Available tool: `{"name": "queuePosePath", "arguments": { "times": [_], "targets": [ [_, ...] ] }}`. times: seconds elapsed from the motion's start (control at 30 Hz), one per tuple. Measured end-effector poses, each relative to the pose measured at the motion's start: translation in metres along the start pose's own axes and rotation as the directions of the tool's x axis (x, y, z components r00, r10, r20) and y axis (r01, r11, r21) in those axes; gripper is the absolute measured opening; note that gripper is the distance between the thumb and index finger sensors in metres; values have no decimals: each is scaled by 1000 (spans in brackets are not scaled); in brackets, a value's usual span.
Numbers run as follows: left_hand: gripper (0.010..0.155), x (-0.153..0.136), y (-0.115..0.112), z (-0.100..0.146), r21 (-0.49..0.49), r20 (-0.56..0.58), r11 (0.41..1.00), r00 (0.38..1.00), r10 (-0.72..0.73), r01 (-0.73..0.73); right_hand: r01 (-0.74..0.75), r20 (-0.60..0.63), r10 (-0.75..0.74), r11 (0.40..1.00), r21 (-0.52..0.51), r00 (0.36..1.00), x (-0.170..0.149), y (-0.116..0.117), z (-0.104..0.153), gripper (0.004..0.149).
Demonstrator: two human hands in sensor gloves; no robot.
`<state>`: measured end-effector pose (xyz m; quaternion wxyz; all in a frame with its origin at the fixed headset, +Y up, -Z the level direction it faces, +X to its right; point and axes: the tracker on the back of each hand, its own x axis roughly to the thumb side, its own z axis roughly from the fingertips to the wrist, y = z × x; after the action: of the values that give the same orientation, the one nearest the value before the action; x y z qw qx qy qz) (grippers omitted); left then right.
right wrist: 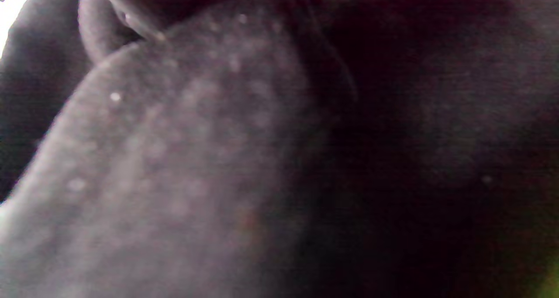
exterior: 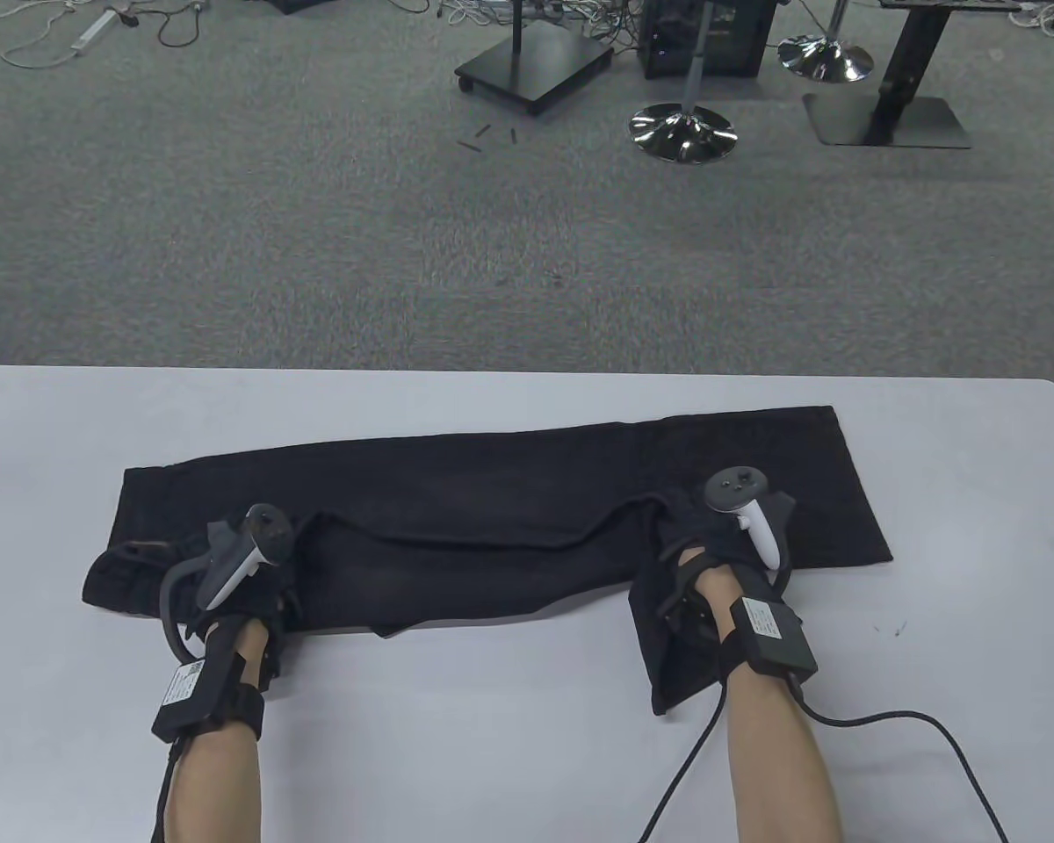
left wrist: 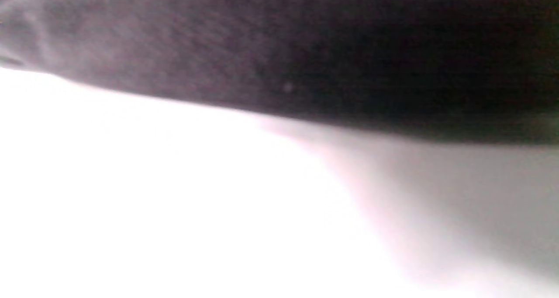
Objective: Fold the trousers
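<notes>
Black trousers (exterior: 492, 500) lie stretched left to right across the white table (exterior: 492, 755), one leg lying over the other, with a part hanging toward me under my right wrist. My left hand (exterior: 237, 571) rests on the waist end at the left. My right hand (exterior: 720, 544) rests on the leg end at the right. Trackers hide the fingers of both hands, so I cannot tell whether either grips the cloth. The left wrist view shows blurred black cloth (left wrist: 305, 49) above the bright tabletop (left wrist: 131, 202). The right wrist view shows only dark cloth (right wrist: 196, 158) up close.
The table's far edge (exterior: 527, 373) runs just beyond the trousers, with grey carpet behind it. Stool bases (exterior: 683, 132) and stands stand on the floor far back. A black cable (exterior: 887, 720) trails from my right wrist over the table's near right part.
</notes>
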<state>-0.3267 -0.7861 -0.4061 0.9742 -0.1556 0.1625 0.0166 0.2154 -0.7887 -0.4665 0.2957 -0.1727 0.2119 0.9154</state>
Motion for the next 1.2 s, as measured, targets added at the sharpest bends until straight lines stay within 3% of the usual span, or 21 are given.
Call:
{"name": "queuePosePath", "arguments": {
  "times": [0.23, 0.5, 0.57, 0.7, 0.77, 0.87, 0.9, 1.03, 1.1, 1.2],
  "targets": [
    [62, -4, 4, 4, -47, -6, 999, 1000, 17, -18, -122, -4, 122, 993, 7, 993, -1, 2, 8, 52],
    [60, -35, 9, 32, -59, 46, 995, 995, 87, -84, -280, 110, 268, 953, 112, 957, -19, -7, 62, 52],
    [58, -45, 15, 39, -83, 36, 990, 993, 113, -110, -280, 131, 261, 946, 164, 956, -25, -8, 72, 52],
    [54, -60, 32, 53, -221, -10, 967, 992, 129, -128, -196, 130, 158, 903, 383, 979, -40, -14, 96, 53],
    [53, -64, 43, 61, -242, 2, 965, 994, 106, -102, -164, 124, 120, 872, 460, 985, -45, -21, 104, 53],
    [50, -67, 69, 76, -152, 15, 977, 988, 155, -151, -46, 201, -47, 900, 433, 978, -46, -44, 111, 50],
    [50, -69, 82, 82, -82, 17, 984, 987, 159, -157, 23, 236, -133, 908, 418, 963, -46, -55, 112, 49],
    [50, -73, 112, 100, 132, 28, 966, 975, 219, -220, 270, 319, -426, 861, 431, 847, -41, -88, 119, 46],
    [50, -73, 121, 106, 220, 45, 947, 972, 230, -234, 259, 319, -409, 870, 420, 855, -32, -105, 126, 46],
    [50, -72, 120, 105, 245, 44, 944, 975, 216, -221, 154, 304, -288, 904, 399, 908, -20, -118, 136, 46]
  ]
}}
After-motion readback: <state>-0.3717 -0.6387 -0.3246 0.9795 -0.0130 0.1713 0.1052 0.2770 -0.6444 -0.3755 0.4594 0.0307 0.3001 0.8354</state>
